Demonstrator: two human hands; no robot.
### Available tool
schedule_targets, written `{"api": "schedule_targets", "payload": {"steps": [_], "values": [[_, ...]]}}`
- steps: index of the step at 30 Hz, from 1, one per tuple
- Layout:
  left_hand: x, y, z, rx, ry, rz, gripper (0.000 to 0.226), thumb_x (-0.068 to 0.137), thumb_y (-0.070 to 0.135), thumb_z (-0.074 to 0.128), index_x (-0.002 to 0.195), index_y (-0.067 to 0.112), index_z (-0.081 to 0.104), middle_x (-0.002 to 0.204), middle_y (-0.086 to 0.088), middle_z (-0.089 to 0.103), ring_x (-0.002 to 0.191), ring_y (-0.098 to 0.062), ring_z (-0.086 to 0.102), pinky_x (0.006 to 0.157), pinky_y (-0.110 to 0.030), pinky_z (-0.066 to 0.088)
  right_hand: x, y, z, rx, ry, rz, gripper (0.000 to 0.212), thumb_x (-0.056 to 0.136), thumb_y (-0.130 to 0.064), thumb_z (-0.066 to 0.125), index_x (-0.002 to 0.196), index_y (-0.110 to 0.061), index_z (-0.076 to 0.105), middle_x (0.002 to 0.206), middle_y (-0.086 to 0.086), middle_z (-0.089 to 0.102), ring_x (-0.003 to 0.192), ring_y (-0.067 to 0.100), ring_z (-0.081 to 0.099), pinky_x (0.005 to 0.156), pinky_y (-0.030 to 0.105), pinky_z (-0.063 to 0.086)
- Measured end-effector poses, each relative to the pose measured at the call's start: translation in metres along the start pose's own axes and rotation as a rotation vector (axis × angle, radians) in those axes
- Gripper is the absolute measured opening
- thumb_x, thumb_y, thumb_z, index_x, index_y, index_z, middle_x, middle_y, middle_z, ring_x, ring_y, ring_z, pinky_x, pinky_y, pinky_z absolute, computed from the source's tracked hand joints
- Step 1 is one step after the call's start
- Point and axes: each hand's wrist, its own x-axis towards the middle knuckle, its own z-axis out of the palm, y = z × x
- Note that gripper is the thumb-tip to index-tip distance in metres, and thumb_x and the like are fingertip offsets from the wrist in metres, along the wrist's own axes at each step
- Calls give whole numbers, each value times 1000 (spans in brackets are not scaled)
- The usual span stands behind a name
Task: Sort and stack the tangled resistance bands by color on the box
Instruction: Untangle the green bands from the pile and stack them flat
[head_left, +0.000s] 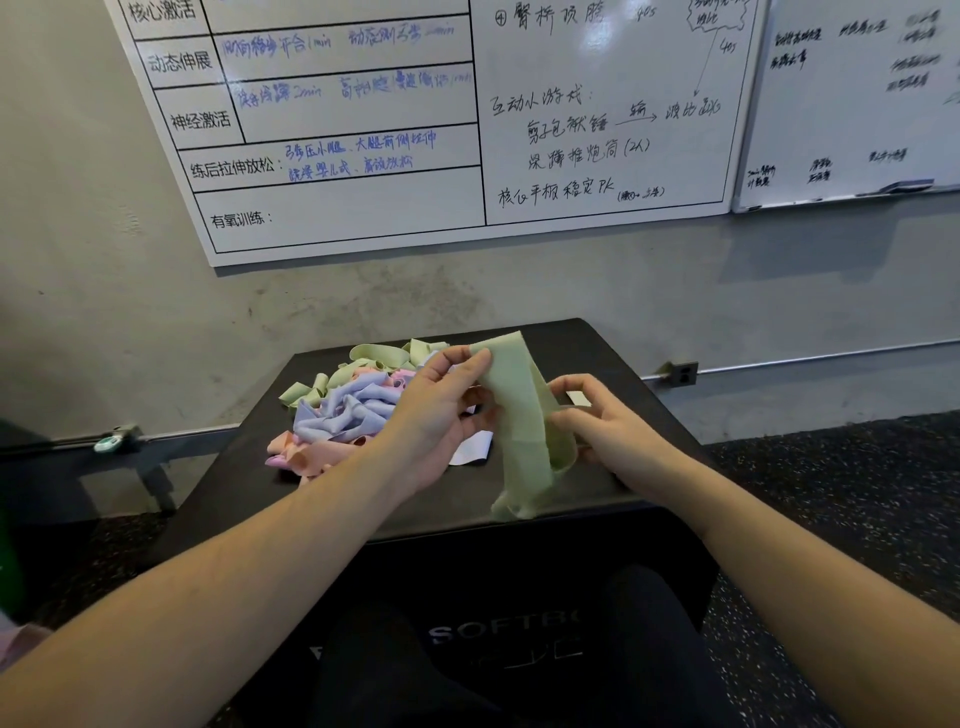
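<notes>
Head view looks down on a black box (613, 364) by a grey wall under 2 whiteboards (415, 130). On its top, toward the left, lies a tangled pile of bands (348, 405): pale green, lilac, pink and peach loops knotted together. Both hands hold 1 green band (522, 426) above the box's right half. Left hand (441, 415) pinches its upper end between thumb and fingertips; right hand (608, 421) is closed on its side lower down. Its tail drapes to the box's front edge.
</notes>
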Motion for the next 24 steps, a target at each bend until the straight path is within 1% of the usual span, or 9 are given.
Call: {"api": "schedule_targets", "payload": {"steps": [2,4,6,9,14,16,19,21,24], "values": [[1,0,5,-24,53,15,12,99,17,63,89,19,58,75,2,65,68,-15,61,73,-38,56,-3,2,5,82,-13,-41,34,100,-22,61,128,-38,52,89,-4,75,84,17,67,72,28,51],[3,0,7,-45,90,9,13,99,16,64,88,18,57,76,0,66,68,-15,62,73,-37,56,-7,4,9,47,-20,-130,57,96,-18,68,135,-50,41,100,-8,74,93,11,70,77,21,53],[5,1,6,-42,119,-6,13,98,16,65,89,17,56,77,-1,66,65,-14,63,71,-35,57,-7,8,12,-51,-42,-235,72,89,-9,76,137,-51,43,114,-1,70,105,16,68,86,27,56],[8,3,5,-19,141,-29,16,98,13,65,86,14,55,77,-4,65,56,-11,63,68,-32,58,-3,13,15,-157,-54,-274,54,88,-6,75,125,-42,59,108,3,71,97,28,68,87,38,55],[9,4,2,56,207,-77,20,98,15,66,84,15,52,82,-7,63,61,-15,58,57,-25,55,1,7,9,-157,115,-259,8,88,-7,75,93,-13,76,76,-15,73,72,-3,65,70,15,51],[8,5,-2,126,189,-128,20,98,15,65,83,16,52,78,-6,62,59,-14,58,54,-23,52,2,5,7,-136,122,-251,9,86,-9,78,87,-17,76,74,-16,73,72,-4,64,71,13,51],[7,1,-7,255,109,-243,30,97,18,67,76,21,46,62,3,41,48,-8,37,47,-19,33,4,5,4,-31,182,-278,11,86,-10,78,83,-20,74,76,-9,71,74,5,62,73,20,51],[7,-6,-9,404,79,-240,31,95,26,69,78,23,43,63,4,33,50,-9,30,50,-22,26,5,3,2,18,210,-292,7,89,-11,75,86,-16,72,78,-2,70,76,10,59,72,25,50],[3,-7,-2,506,73,-87,28,95,47,64,90,21,55,77,3,49,65,-11,46,61,-26,35,6,-4,-2,52,209,-281,2,93,-15,72,94,-13,72,83,2,70,77,10,60,72,23,49]]}}
